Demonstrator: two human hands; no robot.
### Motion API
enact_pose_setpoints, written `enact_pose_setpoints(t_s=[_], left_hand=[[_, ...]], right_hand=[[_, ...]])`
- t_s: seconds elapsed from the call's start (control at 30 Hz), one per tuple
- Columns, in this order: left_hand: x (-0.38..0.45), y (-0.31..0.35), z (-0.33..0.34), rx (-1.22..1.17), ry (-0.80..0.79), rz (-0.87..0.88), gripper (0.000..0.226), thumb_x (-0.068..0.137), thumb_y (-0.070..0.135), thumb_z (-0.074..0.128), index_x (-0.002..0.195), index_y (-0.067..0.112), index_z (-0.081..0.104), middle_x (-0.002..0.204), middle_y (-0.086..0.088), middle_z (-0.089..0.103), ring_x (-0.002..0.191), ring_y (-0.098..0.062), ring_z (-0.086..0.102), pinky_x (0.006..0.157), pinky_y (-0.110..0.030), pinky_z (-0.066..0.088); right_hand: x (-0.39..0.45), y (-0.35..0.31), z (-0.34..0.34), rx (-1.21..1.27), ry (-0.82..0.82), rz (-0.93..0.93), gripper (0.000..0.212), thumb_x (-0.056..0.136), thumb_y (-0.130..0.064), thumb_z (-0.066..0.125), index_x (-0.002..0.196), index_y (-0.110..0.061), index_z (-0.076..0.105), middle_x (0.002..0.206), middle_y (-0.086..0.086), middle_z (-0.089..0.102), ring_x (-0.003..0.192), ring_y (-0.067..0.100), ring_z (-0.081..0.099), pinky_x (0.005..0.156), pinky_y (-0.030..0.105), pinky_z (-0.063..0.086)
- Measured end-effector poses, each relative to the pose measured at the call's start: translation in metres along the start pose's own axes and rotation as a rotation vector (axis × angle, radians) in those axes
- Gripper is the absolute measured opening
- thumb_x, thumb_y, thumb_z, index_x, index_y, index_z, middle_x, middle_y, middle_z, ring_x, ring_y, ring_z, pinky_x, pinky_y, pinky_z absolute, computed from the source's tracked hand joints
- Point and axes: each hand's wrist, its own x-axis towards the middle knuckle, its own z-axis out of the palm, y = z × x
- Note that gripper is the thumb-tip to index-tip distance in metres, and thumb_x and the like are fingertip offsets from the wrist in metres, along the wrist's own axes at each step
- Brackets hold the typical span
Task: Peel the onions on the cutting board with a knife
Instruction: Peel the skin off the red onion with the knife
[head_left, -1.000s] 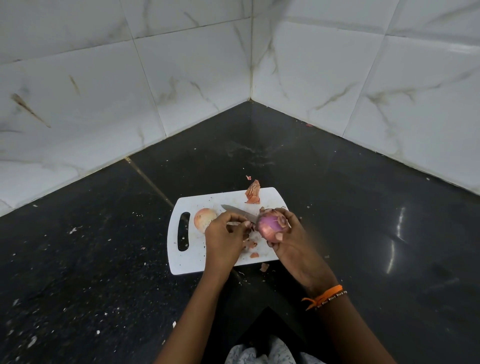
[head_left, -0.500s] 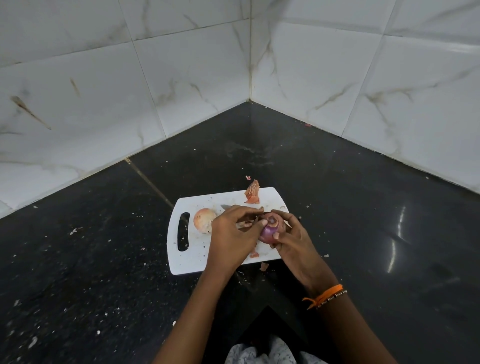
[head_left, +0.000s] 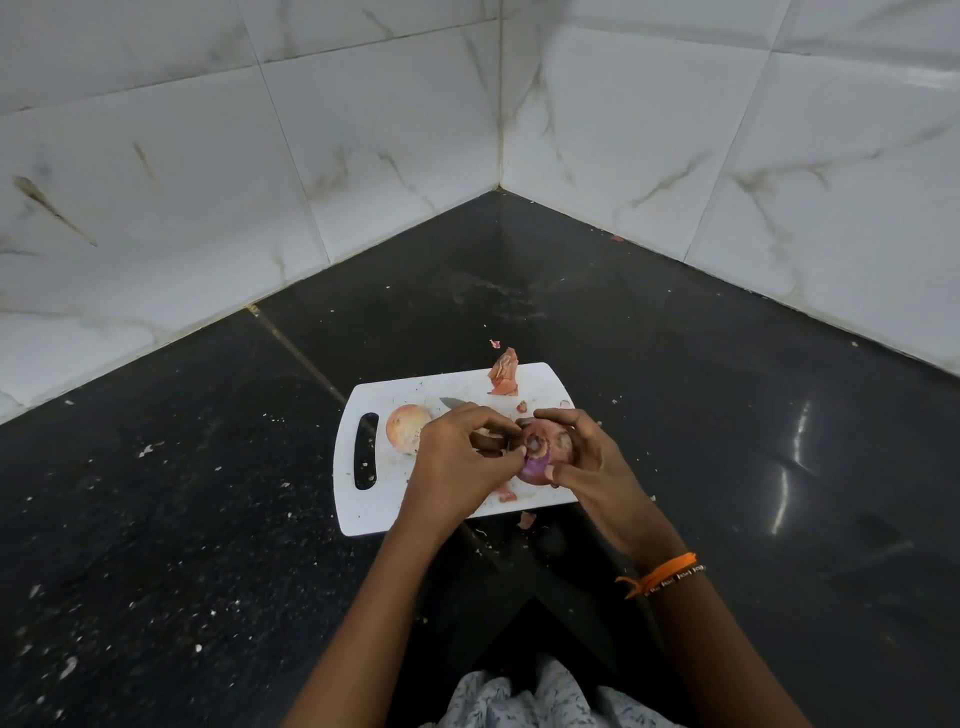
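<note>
A white cutting board (head_left: 374, 506) with a handle slot lies on the black counter. My right hand (head_left: 582, 457) grips a partly peeled purple onion (head_left: 543, 452) just above the board's right half. My left hand (head_left: 457, 457) holds the knife, whose blade tip (head_left: 452, 402) pokes out behind its knuckles, and its fingertips pinch at the onion's cut end. A second, unpeeled pale onion (head_left: 408, 428) rests on the board to the left of my left hand. The knife handle is hidden inside the hand.
A curl of dry onion skin (head_left: 505, 375) lies at the board's far edge, with small scraps (head_left: 525, 519) near its front edge. White tiled walls meet in a corner (head_left: 500, 187) behind. The black counter (head_left: 727, 415) around is speckled with crumbs.
My left hand has moved right onto the onion, covering most of the knife blade. My right hand has turned the onion so its cut end faces up.
</note>
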Motion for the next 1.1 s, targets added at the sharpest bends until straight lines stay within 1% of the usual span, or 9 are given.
enact_pose_setpoints(t_s=[0.07, 0.13, 0.2, 0.33, 0.4, 0.5, 0.73, 0.93, 1.1], left_hand=[[0.000, -0.001, 0.000, 0.010, -0.012, -0.018, 0.018, 0.072, 0.002, 0.075, 0.082, 0.017, 0.072, 0.084, 0.008, 0.069, 0.073, 0.001, 0.066, 0.066, -0.012, 0.053], [0.001, -0.003, -0.002, 0.011, 0.021, -0.033, 0.025, 0.073, -0.003, 0.072, 0.075, 0.021, 0.069, 0.076, 0.009, 0.067, 0.066, 0.000, 0.065, 0.059, -0.013, 0.052], [0.001, -0.006, -0.004, -0.014, 0.049, -0.041, 0.029, 0.073, -0.007, 0.068, 0.074, 0.022, 0.069, 0.076, 0.006, 0.069, 0.065, -0.004, 0.066, 0.060, -0.018, 0.054], [-0.001, -0.007, -0.010, -0.096, 0.055, -0.027, 0.027, 0.078, -0.002, 0.067, 0.083, 0.024, 0.072, 0.081, 0.014, 0.070, 0.072, 0.000, 0.066, 0.064, -0.014, 0.053], [-0.003, -0.005, -0.010, -0.129, 0.020, -0.027, 0.026, 0.077, 0.003, 0.070, 0.085, 0.028, 0.071, 0.084, 0.016, 0.070, 0.078, 0.000, 0.067, 0.067, -0.016, 0.055], [-0.004, -0.004, -0.008, -0.148, -0.005, -0.029, 0.027, 0.074, 0.005, 0.074, 0.086, 0.029, 0.071, 0.083, 0.016, 0.070, 0.079, 0.001, 0.067, 0.067, -0.014, 0.054], [-0.003, -0.005, -0.005, -0.116, -0.046, -0.092, 0.022, 0.072, 0.007, 0.076, 0.081, 0.026, 0.070, 0.082, 0.011, 0.071, 0.077, -0.003, 0.068, 0.068, -0.016, 0.055], [-0.002, -0.004, -0.001, -0.088, -0.020, -0.140, 0.024, 0.070, 0.005, 0.076, 0.074, 0.026, 0.067, 0.077, 0.006, 0.070, 0.076, -0.010, 0.068, 0.071, -0.025, 0.056], [-0.004, -0.002, 0.002, -0.055, 0.062, -0.102, 0.028, 0.072, 0.001, 0.073, 0.071, 0.028, 0.065, 0.072, 0.013, 0.067, 0.069, -0.001, 0.066, 0.063, -0.014, 0.054]], right_hand=[[-0.002, -0.002, -0.001, -0.044, -0.017, 0.013, 0.052, 0.071, 0.007, 0.058, 0.114, -0.021, 0.057, 0.119, 0.001, 0.058, 0.111, 0.015, 0.061, 0.080, 0.025, 0.054], [-0.003, -0.003, 0.002, -0.049, -0.035, 0.039, 0.052, 0.067, 0.002, 0.060, 0.113, -0.022, 0.057, 0.118, 0.002, 0.059, 0.110, 0.014, 0.062, 0.079, 0.025, 0.054], [-0.003, -0.002, 0.006, -0.043, -0.051, 0.049, 0.052, 0.067, 0.001, 0.061, 0.113, -0.022, 0.057, 0.116, 0.001, 0.060, 0.109, 0.014, 0.062, 0.078, 0.025, 0.054], [0.001, -0.003, 0.010, 0.065, -0.046, 0.026, 0.050, 0.069, 0.005, 0.056, 0.115, -0.016, 0.055, 0.112, -0.001, 0.064, 0.109, 0.017, 0.063, 0.080, 0.027, 0.054], [0.002, -0.002, 0.010, 0.103, -0.040, 0.022, 0.048, 0.075, 0.013, 0.054, 0.114, -0.014, 0.055, 0.109, -0.002, 0.067, 0.106, 0.016, 0.064, 0.079, 0.026, 0.055], [0.002, 0.000, 0.007, 0.094, -0.036, 0.024, 0.051, 0.080, 0.021, 0.048, 0.113, -0.016, 0.057, 0.108, -0.001, 0.066, 0.105, 0.016, 0.065, 0.079, 0.025, 0.055], [0.000, 0.000, 0.001, -0.073, -0.040, 0.023, 0.051, 0.068, -0.002, 0.060, 0.115, -0.023, 0.056, 0.119, 0.001, 0.058, 0.111, 0.015, 0.061, 0.080, 0.025, 0.054], [-0.001, -0.003, 0.003, -0.119, -0.076, 0.023, 0.053, 0.066, -0.004, 0.061, 0.115, -0.023, 0.054, 0.122, 0.005, 0.055, 0.112, 0.020, 0.060, 0.082, 0.028, 0.054], [0.001, -0.001, 0.005, -0.083, -0.062, 0.018, 0.052, 0.067, 0.000, 0.060, 0.115, -0.021, 0.055, 0.117, 0.000, 0.059, 0.110, 0.015, 0.061, 0.080, 0.025, 0.054]])
